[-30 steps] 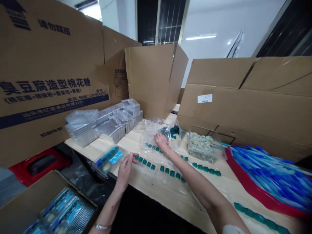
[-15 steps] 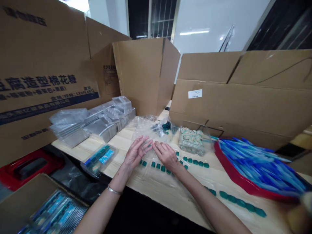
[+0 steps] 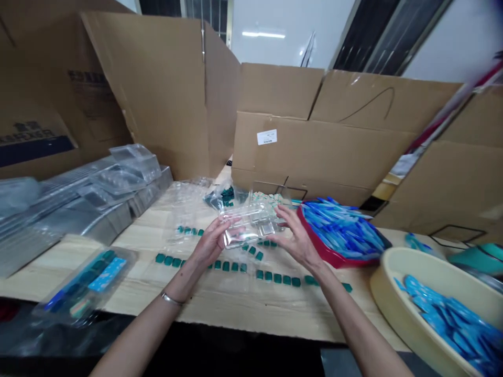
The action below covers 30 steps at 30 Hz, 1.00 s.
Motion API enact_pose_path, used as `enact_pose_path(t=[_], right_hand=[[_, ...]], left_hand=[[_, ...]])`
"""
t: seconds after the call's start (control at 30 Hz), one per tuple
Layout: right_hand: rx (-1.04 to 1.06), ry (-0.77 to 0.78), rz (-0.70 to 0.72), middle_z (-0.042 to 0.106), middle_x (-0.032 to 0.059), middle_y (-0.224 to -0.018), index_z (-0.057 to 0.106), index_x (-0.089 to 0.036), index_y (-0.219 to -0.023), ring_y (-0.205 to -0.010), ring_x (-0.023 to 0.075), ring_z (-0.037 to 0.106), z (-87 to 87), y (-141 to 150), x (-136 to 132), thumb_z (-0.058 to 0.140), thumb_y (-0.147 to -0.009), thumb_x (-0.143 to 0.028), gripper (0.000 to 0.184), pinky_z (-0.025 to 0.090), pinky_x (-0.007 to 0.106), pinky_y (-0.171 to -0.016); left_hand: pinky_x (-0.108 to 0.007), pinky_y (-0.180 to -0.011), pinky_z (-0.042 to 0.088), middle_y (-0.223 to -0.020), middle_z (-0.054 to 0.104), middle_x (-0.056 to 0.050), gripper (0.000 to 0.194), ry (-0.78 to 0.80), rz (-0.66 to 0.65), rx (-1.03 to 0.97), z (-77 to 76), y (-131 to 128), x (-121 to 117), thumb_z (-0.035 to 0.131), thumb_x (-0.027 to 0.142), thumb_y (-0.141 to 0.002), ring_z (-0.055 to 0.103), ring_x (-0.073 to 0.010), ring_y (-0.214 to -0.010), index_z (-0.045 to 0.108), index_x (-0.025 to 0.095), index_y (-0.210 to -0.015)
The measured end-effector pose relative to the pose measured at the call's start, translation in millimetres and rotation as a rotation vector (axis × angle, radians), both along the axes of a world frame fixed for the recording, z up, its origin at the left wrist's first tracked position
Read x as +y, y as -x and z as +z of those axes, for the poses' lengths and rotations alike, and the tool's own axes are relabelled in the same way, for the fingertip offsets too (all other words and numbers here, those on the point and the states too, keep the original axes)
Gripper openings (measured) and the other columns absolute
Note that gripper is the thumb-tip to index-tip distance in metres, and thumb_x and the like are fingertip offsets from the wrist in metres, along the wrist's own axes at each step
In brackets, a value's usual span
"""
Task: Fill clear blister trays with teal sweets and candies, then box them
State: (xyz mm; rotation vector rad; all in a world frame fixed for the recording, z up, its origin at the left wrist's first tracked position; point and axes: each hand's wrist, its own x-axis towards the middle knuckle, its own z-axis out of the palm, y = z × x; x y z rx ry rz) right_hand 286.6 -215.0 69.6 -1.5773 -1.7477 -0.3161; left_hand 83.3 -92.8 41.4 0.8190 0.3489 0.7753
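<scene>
Several cardboard boxes (image 3: 314,152) stand behind your table (image 3: 220,309), with a red-rimmed tray (image 3: 320,251) of blue pieces to the right and a cream tub (image 3: 408,309) beyond it. Your left hand (image 3: 210,243) and right hand (image 3: 296,235), apart, grip opposite ends of a clear plastic clamshell tray (image 3: 249,225), held just above rows of teal pieces (image 3: 275,278).

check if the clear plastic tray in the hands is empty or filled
Empty: the clear plastic tray between the left hand and right hand shows only bare compartments, with no pieces inside.
</scene>
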Motion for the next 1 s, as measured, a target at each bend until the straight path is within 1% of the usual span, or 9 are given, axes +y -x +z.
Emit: enact_pose_path(t=[0.1,0.17,0.27,0.33,0.4,0.57,0.73,0.87,1.0], right_hand=[[-0.253,0.125,0.132,0.045,0.0104,-0.137,0.051,-0.027,-0.125,-0.130,0.0257,0.036,3.5,-7.1,-0.8,0.058,-0.084,-0.026,0.042,0.037,0.050,-0.100],[-0.211,0.109,0.120,0.056,0.0091,-0.127,0.058,-0.025,-0.118,-0.124,0.0232,0.045,0.7,-3.0,-0.1,0.051,-0.088,-0.021,0.031,0.038,0.047,-0.100],[0.360,0.075,0.042,0.067,0.0101,-0.107,0.062,-0.020,-0.108,-0.101,0.0220,0.062,-2.5,8.5,4.1,0.053,-0.087,-0.031,0.025,0.048,0.041,-0.090],[0.843,0.137,0.064,0.070,0.0095,-0.097,0.062,-0.019,-0.101,-0.087,0.0216,0.067,-1.6,16.4,8.8,0.056,-0.083,-0.040,0.029,0.052,0.040,-0.082],[1.196,0.182,0.147,0.070,0.0079,-0.093,0.062,-0.018,-0.096,-0.083,0.0207,0.067,-0.1,24.9,14.6,0.059,-0.079,-0.044,0.031,0.054,0.039,-0.079],[1.566,0.060,0.252,0.067,0.0064,-0.099,0.063,-0.019,-0.090,-0.094,0.0202,0.064,-10.6,57.2,29.5,0.066,-0.073,-0.045,0.031,0.053,0.036,-0.082],[1.420,0.237,0.188,0.069,0.0053,-0.086,0.063,-0.017,-0.095,-0.079,0.0162,0.065,-32.9,48.9,30.7,0.066,-0.071,-0.045,0.037,0.052,0.031,-0.074],[1.020,0.202,-0.027,0.068,0.0049,-0.079,0.064,-0.015,-0.090,-0.071,0.0168,0.063,-34.2,-25.9,36.3,0.065,-0.070,-0.039,0.031,0.050,0.029,-0.065],[0.500,0.251,-0.191,0.069,0.0067,-0.084,0.066,-0.013,-0.084,-0.077,0.0172,0.062,-25.4,-97.0,68.9,0.055,-0.076,-0.021,0.016,0.047,0.029,-0.072]], left_hand=[[-0.043,-0.087,0.050,-0.124,0.058,-0.014,0.027,0.016,-0.077,-0.004,5.3,-6.8,0.6,0.057,0.025,-0.083,0.065,-0.0259,-0.096,0.057,0.015,-0.107],[-0.044,-0.087,0.049,-0.124,0.057,-0.015,0.035,0.033,-0.108,-0.007,8.5,-9.6,3.7,0.051,0.041,-0.085,0.064,-0.0272,-0.099,0.057,0.015,-0.109],[-0.043,-0.090,0.048,-0.128,0.053,-0.014,0.044,0.003,0.009,0.020,8.0,-13.5,12.1,0.048,0.051,-0.084,0.060,-0.0259,-0.106,0.056,0.018,-0.112],[-0.041,-0.093,0.046,-0.130,0.051,-0.012,0.039,-0.037,0.110,0.072,4.5,-17.1,15.9,0.056,0.042,-0.082,0.057,-0.0227,-0.109,0.054,0.021,-0.114],[-0.040,-0.094,0.045,-0.130,0.051,-0.011,0.038,-0.036,0.080,0.080,0.8,-22.8,14.2,0.059,0.036,-0.082,0.056,-0.0212,-0.110,0.052,0.023,-0.117],[-0.034,-0.092,0.046,-0.123,0.058,-0.008,0.030,0.070,-0.078,-0.039,-0.2,-46.8,-10.7,0.060,0.030,-0.082,0.058,-0.0188,-0.108,0.056,0.021,-0.110],[-0.033,-0.084,0.050,-0.094,0.069,-0.007,0.014,0.085,0.047,-0.040,3.4,-48.8,1.1,0.063,0.024,-0.078,0.065,-0.0190,-0.093,0.059,0.015,-0.089],[-0.026,-0.058,0.053,-0.080,0.068,-0.003,0.020,0.077,0.173,0.084,2.4,-25.8,41.1,0.062,0.021,-0.078,0.067,-0.0152,-0.067,0.056,0.017,-0.098],[-0.016,-0.046,0.044,-0.073,0.065,0.000,0.038,0.052,0.060,0.170,-2.6,-13.8,51.1,0.060,0.027,-0.081,0.060,-0.0085,-0.053,0.052,0.022,-0.118]])
